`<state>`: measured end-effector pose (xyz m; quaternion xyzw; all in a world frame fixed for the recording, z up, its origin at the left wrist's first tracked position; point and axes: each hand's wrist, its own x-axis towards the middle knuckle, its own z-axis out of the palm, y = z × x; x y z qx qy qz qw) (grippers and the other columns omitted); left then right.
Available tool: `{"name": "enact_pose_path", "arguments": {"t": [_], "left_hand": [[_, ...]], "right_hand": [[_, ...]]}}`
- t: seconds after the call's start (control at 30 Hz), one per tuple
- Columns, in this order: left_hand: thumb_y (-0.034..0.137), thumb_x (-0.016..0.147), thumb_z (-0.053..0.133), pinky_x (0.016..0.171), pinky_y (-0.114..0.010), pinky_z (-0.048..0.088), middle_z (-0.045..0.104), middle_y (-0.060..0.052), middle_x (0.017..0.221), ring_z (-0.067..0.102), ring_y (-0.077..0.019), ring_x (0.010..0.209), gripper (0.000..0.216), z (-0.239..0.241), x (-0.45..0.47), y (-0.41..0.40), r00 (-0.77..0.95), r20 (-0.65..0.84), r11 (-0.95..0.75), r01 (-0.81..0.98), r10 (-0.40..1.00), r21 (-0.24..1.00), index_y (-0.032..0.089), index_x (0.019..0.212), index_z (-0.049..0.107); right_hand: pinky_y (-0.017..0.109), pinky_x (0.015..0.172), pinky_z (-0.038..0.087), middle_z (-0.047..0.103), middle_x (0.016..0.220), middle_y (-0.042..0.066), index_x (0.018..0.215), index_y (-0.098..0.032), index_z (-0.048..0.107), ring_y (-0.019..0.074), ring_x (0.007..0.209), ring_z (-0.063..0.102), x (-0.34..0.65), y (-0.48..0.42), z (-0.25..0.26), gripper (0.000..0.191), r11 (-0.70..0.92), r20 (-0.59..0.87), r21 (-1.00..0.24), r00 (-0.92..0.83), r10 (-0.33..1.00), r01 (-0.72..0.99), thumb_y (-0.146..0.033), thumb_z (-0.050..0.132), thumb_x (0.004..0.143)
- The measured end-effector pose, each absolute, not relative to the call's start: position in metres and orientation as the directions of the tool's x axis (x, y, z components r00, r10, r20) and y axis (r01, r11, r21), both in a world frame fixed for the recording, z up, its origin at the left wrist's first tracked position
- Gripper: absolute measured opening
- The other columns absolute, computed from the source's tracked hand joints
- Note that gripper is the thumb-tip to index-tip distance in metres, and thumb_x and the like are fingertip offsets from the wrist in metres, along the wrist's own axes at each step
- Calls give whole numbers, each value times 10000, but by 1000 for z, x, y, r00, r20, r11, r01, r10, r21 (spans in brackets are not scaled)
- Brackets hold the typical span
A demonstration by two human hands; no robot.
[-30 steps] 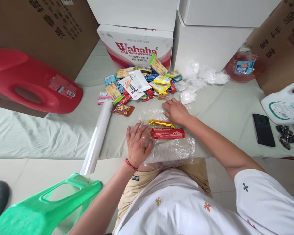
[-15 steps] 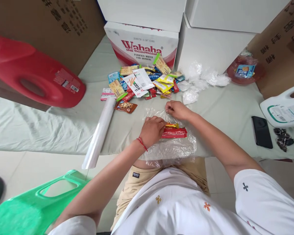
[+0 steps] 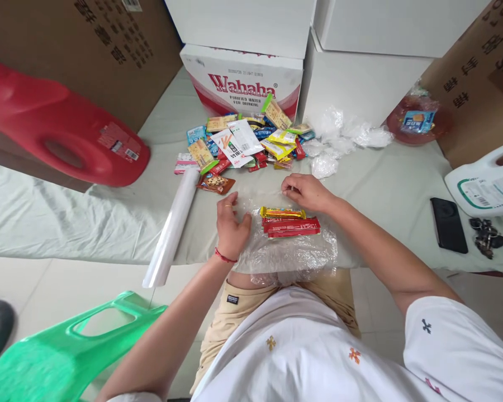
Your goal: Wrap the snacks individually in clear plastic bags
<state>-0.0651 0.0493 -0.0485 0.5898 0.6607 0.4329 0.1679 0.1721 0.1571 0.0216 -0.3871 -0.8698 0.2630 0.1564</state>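
A sheet of clear plastic wrap [image 3: 289, 254] lies spread over the front edge of the cloth-covered table. On it rest red snack packets [image 3: 293, 226] with a yellow-wrapped bar [image 3: 283, 213] alongside them. My left hand [image 3: 232, 226] is at the wrap's left side, its thumb apart from the fingers and nothing seen in its grasp. At the far right corner of the wrap, my right hand [image 3: 308, 191] has its fingers pinched together on the film's edge. A roll of plastic wrap [image 3: 171, 229] lies to the left of my left hand.
Mixed snack packets [image 3: 238, 142] are heaped before a Wahaha carton [image 3: 245, 81]. Crumpled plastic bundles [image 3: 333, 137] and a red bowl [image 3: 414, 125] stand farther right. A phone [image 3: 448, 225], keys [image 3: 487, 235], a white jug [image 3: 486, 187] and a red jug [image 3: 67, 128] flank the work area.
My left hand has come off the packets and moved left to the wrap's side, uncovering the yellow bar and red packets. My right hand stays nearly in place at the far edge.
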Motion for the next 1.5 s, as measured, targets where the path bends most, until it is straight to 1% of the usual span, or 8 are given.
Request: {"name": "enact_pose_path", "arguments": {"t": [0.23, 0.33, 0.43, 0.53, 0.97, 1.13, 1.27, 1.5], "left_hand": [[245, 764, 653, 1080, -405, 490, 659, -107, 1261, 650, -216, 1165, 1045, -53, -69, 62, -30, 210, -174, 447, 977, 877, 204, 1657, 111], [259, 790, 642, 1002, -388, 510, 664, -10, 918, 652, -181, 921, 863, -44, -72, 59, 0, 213, -191, 446, 977, 875, 207, 1600, 348], [233, 817, 589, 941, -403, 516, 642, -28, 803, 617, -204, 887, 333, -40, -84, 49, 88, 251, -259, 519, 964, 814, 239, 1106, 756], [165, 811, 539, 924, -427, 505, 675, -57, 792, 612, -230, 938, 230, -41, -96, 36, 217, 293, -365, 577, 931, 731, 252, 719, 731], [78, 815, 529, 733, -357, 480, 700, -48, 753, 579, -194, 778, 230, -16, -102, 6, 378, 446, -582, 594, 811, 555, 204, 664, 648], [105, 897, 547, 887, -413, 517, 763, -70, 967, 643, -221, 945, 217, 11, -75, 7, 267, 656, -627, 666, 706, 404, 211, 931, 734], [157, 984, 511, 1128, -465, 474, 726, -91, 1333, 580, -247, 1358, 405, -5, -48, 21, 594, 528, -793, 497, 607, 352, 250, 1344, 671], [125, 1017, 453, 1179, -464, 484, 685, -75, 1420, 582, -220, 1397, 496, -54, -53, 19, 691, 423, -808, 458, 586, 371, 256, 1477, 584]], "right_hand": [[283, 785, 438, 666, 1080, 77, 1032, -208, 703, 190, 929, 623, 186, 119, 33, 227, 687, 120, -502, -744, 657, 525, -219, 477, 1019], [291, 773, 450, 684, 1112, 86, 1085, -214, 707, 194, 960, 635, 193, 97, 30, 258, 723, 114, -453, -770, 628, 522, -231, 452, 1049], [310, 777, 463, 691, 1176, 105, 1223, -222, 681, 214, 983, 637, 201, 74, 18, 284, 745, 94, -368, -775, 625, 557, -242, 455, 1053], [327, 792, 482, 695, 1205, 111, 1304, -234, 646, 224, 992, 639, 209, 54, 1, 335, 722, 77, -333, -746, 662, 606, -197, 435, 1046], [382, 848, 535, 672, 1211, 116, 1263, -233, 660, 214, 980, 627, 236, 26, -45, 350, 711, 425, -286, -579, 695, 643, -89, 468, 1008], [369, 843, 557, 663, 1209, 101, 1268, -256, 676, 207, 981, 616, 233, 29, -49, 354, 699, 418, -363, -563, 713, 616, -115, 464, 1022], [383, 881, 581, 648, 1256, 106, 1308, -261, 658, 213, 1067, 625, 233, 31, -48, 385, 701, 405, -409, -572, 713, 584, -113, 451, 1019], [474, 893, 591, 688, 1180, 124, 1227, -251, 716, 274, 1067, 645, 291, 17, -40, 328, 550, 370, -431, -416, 831, 715, -179, 486, 1003]]}}
